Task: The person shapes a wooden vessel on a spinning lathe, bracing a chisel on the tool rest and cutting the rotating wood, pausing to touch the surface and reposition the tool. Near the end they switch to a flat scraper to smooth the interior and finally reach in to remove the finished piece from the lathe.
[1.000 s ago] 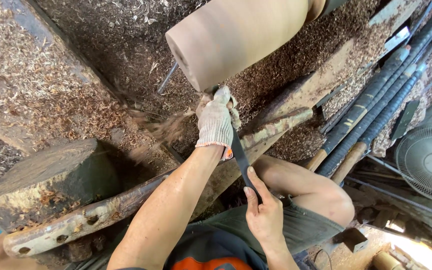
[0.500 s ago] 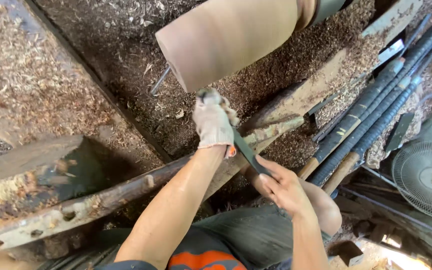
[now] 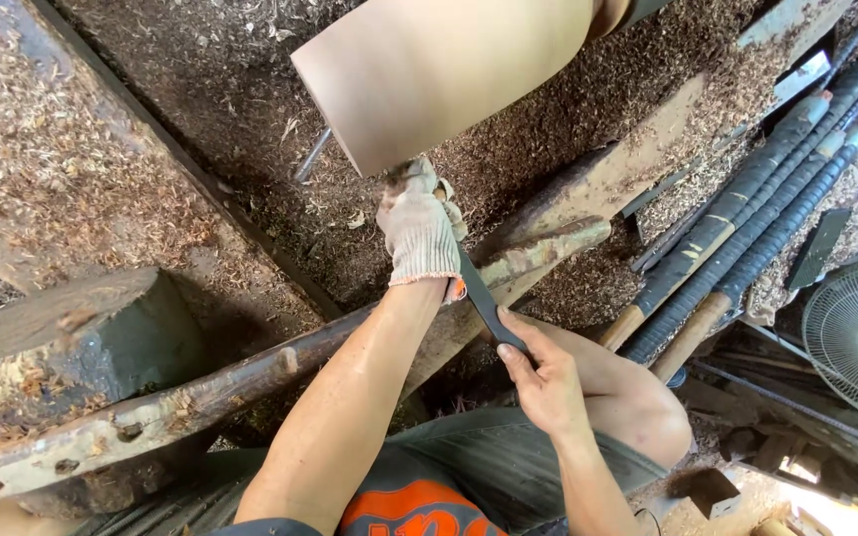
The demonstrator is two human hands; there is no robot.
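Head view, looking down: a gloved left hand (image 3: 417, 230) presses the tip of a long dark turning tool (image 3: 484, 298) against the lower edge of a large, smooth wooden cylinder (image 3: 449, 74). The bare right hand (image 3: 546, 379) wraps the handle end. Compared with a second ago, the cylinder fills more of the frame and the tool's tip sits closer to its edge, so cutting appears under way. Wood shavings (image 3: 62, 179) cover the surroundings.

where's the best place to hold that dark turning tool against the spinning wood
Probably two grips: the rear handle end of the dark tool, taken from below as the right hand does, and the blade near the tip, from above like the gloved left hand. The long shaft slants up to the wood block, resting on the wooden rail.
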